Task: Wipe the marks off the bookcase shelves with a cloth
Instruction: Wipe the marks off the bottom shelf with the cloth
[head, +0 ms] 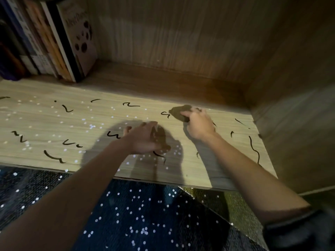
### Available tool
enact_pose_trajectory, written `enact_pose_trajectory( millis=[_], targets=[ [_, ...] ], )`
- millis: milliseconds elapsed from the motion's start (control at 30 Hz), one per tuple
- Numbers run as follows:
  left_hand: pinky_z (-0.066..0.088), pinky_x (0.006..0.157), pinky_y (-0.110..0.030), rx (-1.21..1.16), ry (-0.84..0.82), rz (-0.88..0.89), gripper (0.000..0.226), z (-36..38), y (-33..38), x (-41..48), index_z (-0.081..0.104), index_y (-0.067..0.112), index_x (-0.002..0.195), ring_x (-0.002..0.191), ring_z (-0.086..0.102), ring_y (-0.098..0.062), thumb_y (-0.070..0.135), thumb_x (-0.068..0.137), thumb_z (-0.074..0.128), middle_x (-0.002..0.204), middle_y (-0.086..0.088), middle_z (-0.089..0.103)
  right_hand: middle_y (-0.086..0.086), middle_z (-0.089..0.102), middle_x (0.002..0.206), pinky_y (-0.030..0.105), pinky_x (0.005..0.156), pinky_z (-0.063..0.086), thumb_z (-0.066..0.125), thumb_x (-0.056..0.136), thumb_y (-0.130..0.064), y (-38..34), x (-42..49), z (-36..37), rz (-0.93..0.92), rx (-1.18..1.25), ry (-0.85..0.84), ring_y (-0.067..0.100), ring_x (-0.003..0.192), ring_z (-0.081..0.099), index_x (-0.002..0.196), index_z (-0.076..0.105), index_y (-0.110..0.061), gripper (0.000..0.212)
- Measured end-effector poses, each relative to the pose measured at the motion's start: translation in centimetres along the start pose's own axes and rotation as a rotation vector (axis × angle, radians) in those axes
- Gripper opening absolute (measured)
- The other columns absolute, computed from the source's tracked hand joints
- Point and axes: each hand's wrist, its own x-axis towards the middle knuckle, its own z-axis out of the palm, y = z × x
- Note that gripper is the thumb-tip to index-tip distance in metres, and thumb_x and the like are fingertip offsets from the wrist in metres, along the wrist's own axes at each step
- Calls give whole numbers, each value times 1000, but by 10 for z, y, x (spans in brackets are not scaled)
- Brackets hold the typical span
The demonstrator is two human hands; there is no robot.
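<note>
Fingers (pixel 190 113) of the right hand (pixel 199 124) are curled tight over a dark, bunched cloth (pixel 179 111) and press it down on the shelf (pixel 54 124). The cloth lies well to the right of the row of books (pixel 68 42) and somewhat nearer the shelf's front edge than they are. It sits just beside one small black mark.

Left hand (pixel 145 140): fingers loosely extended, not clenched, fingertips pointing away from the person. It is placed right of the books and nearer the front edge than the cloth. A dark brownish patch shows under the palm. Whether this is cloth or shadow cannot be told, as the hand is blurred. The two hands are apart, not touching.

Marks (pixel 131 105): black squiggles, numerous, scattered over the lit front part of the shelf, from directly in front of the books across to the far right end. One long wavy line lies furthest from the books, near the side panel (pixel 299 124).

Books: upright, leaning slightly, against the back panel (pixel 181 33) at the shelf's left rear.

Small points of light speckle the shelf in front of the books. Below the shelf's front edge hangs dark sparkling fabric (pixel 136 214), crossed by both forearms.
</note>
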Motion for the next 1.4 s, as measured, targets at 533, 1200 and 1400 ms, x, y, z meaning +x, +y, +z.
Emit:
enact_pose_trajectory(
  millis=[533, 1200, 1400],
  targets=[
    [31, 107, -39, 20, 444, 32, 37, 47, -4, -92, 62, 15, 119, 124, 40, -27, 3, 85, 55, 133, -4, 51, -13, 53, 122, 21, 95, 32, 44, 83, 9, -26, -152, -14, -138, 314, 56, 12, 108, 40, 127, 54, -25, 56],
    [17, 112, -47, 342, 157, -128, 68, 50, 55, -67, 35, 16, 139, 136, 21, -33, 61, 88, 40, 147, -13, 23, 7, 50, 127, 35, 103, 38, 41, 88, 6, -15, -115, -13, 79, 541, 37, 20, 118, 47, 121, 58, -12, 41],
    [43, 99, -41, 434, 111, -24, 51, 45, 53, -60, 44, 11, 130, 124, 38, -30, 30, 85, 58, 131, -14, 42, 2, 52, 125, 24, 99, 29, 40, 89, 1, -6, -101, 0, -6, 382, 32, 18, 120, 37, 120, 60, -15, 40]
  ],
)
